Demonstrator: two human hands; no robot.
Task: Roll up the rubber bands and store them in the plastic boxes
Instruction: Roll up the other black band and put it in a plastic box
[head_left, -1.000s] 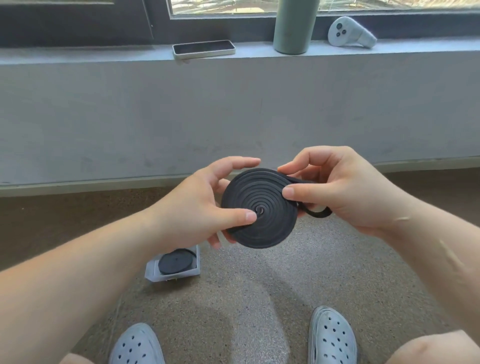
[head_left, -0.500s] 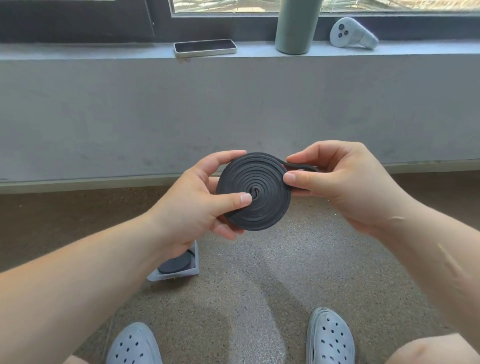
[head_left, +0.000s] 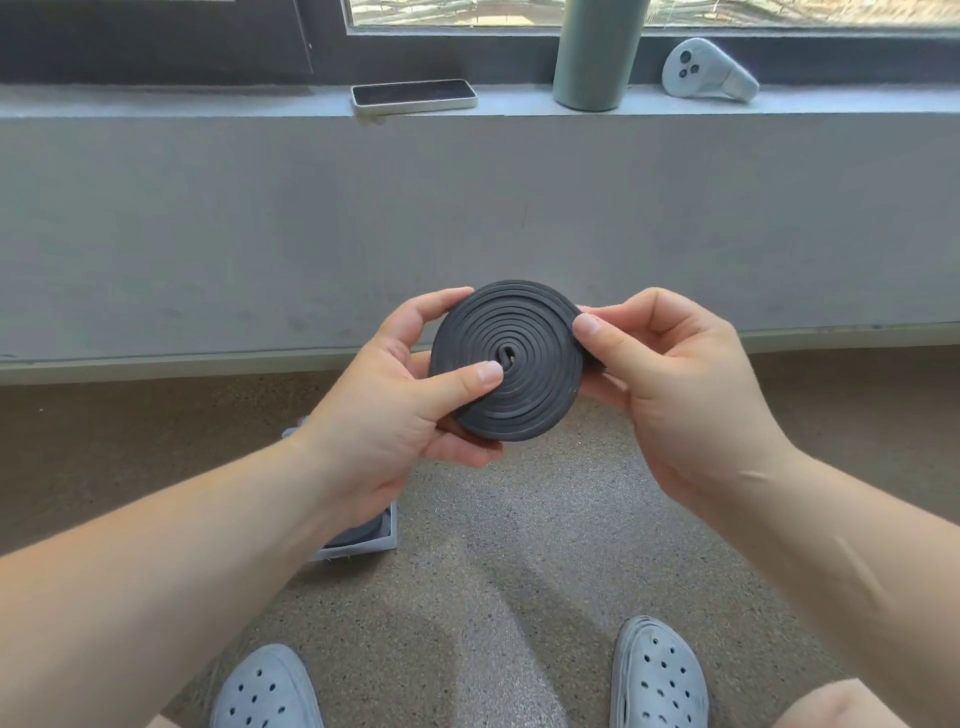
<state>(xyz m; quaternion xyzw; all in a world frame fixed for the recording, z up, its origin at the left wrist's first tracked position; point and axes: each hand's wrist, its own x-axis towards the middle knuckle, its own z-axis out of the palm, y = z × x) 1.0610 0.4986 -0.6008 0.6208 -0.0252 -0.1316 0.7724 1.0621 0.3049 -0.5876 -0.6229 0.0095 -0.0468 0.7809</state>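
Your left hand (head_left: 395, 415) grips the coiled rubber band (head_left: 519, 374) above the floor (head_left: 519, 551) — your right hand (head_left: 670, 395) pinches the outer end. Rolling looks done; next, carry it tight to the plastic box (head_left: 388, 540).

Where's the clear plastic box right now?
Head view: the clear plastic box sits on the speckled floor, left of centre, mostly hidden under the left hand, ahead of the left grey shoe.
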